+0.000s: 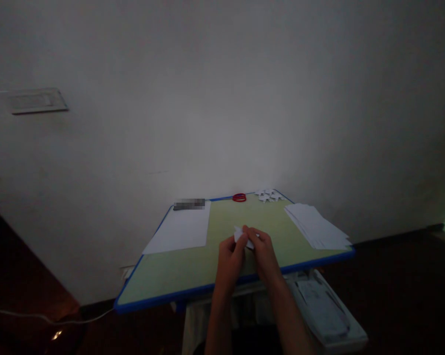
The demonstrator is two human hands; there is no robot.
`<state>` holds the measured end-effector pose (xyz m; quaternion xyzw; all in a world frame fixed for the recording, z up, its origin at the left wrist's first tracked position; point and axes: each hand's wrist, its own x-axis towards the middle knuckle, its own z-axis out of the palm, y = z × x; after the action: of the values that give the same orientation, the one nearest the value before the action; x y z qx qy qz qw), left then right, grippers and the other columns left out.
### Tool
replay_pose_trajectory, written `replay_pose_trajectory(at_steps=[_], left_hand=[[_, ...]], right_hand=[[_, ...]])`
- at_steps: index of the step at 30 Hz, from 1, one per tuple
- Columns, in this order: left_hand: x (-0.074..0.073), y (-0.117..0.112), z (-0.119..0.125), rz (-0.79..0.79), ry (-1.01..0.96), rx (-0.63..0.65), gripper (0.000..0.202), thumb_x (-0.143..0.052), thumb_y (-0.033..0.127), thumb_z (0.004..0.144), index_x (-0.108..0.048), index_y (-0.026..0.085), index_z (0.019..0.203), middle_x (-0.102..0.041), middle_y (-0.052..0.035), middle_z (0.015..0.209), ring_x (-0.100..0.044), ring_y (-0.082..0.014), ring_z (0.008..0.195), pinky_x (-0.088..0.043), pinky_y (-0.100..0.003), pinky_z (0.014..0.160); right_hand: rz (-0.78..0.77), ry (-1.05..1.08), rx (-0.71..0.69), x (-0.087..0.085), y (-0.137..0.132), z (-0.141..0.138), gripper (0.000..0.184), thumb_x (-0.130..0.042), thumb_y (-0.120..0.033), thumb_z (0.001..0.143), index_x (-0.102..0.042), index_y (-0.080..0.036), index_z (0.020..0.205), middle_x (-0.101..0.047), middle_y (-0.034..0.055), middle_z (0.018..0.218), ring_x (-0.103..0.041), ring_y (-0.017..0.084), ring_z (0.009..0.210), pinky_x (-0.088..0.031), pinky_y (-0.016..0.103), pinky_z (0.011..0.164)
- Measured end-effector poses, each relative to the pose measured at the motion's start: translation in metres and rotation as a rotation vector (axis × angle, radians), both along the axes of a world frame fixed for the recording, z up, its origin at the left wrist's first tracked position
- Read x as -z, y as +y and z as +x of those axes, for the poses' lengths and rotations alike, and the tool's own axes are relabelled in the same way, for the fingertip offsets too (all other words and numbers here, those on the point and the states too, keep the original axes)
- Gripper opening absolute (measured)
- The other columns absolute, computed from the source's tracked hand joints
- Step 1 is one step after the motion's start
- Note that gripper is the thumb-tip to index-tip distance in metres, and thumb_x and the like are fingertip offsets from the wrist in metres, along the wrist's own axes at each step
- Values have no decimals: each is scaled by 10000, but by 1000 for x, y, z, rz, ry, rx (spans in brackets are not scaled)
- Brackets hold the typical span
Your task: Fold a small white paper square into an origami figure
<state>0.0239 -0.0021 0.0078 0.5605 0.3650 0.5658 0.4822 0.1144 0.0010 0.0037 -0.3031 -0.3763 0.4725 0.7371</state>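
A small folded piece of white paper point(238, 233) is held up over the near middle of the table. My left hand point(230, 254) pinches it from the left, thumb on top. From the right, my right hand point(262, 247) has its fingers closed on the same paper, its fingertips meeting the left thumb. Both hands cover much of the paper, so its full shape is hidden. Toward the back right lie several small white folded paper pieces point(269, 195) in a cluster. Red-handled scissors point(239, 197) rest near the far edge.
The pale green tabletop point(222, 219) has a blue rim. White sheets point(181, 229) lie at left, with a dark, blurred-out object point(188, 204) at their back edge. A stack of paper point(316, 227) lies at right. Below is an open drawer point(327, 310); a wall stands behind.
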Motion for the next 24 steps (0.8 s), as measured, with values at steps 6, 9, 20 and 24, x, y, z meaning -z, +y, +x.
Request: replay_pose_trajectory(at_steps=[6,9,20,24], left_hand=[[-1,-1,1,26,68,1,528,-639,609,810,-474,186,541,-376,57,462,-330,-76,449,-251,-230,449],[1,1,0,-57,-78,55,492,-684,588,754,-446,204,560,-326,85,460,-286,-65,416,-240,-225,420],[4,2,0,14,22,-24,528,-677,637,786,-501,181,588,-385,67,480,-332,-71,446,-251,-220,439],[2,0,0,-12,-59,21,515,-679,613,783,-461,195,575,-352,79,471,-317,-68,429,-267,-216,427]], right_hand=[[-16,-56,48,3,4,-1,385,-809,-500,743,-644,-165,647,-524,-29,634,-458,140,645,-388,248,592],[-11,-93,3,4,4,-1,402,-793,-507,761,-635,-160,635,-508,-29,616,-425,130,612,-351,248,556],[18,-65,10,9,6,1,411,-796,-509,775,-589,-180,640,-474,-39,640,-395,126,629,-342,248,565],[-4,-98,10,6,5,1,415,-789,-515,767,-596,-174,629,-472,-35,620,-391,128,619,-330,252,551]])
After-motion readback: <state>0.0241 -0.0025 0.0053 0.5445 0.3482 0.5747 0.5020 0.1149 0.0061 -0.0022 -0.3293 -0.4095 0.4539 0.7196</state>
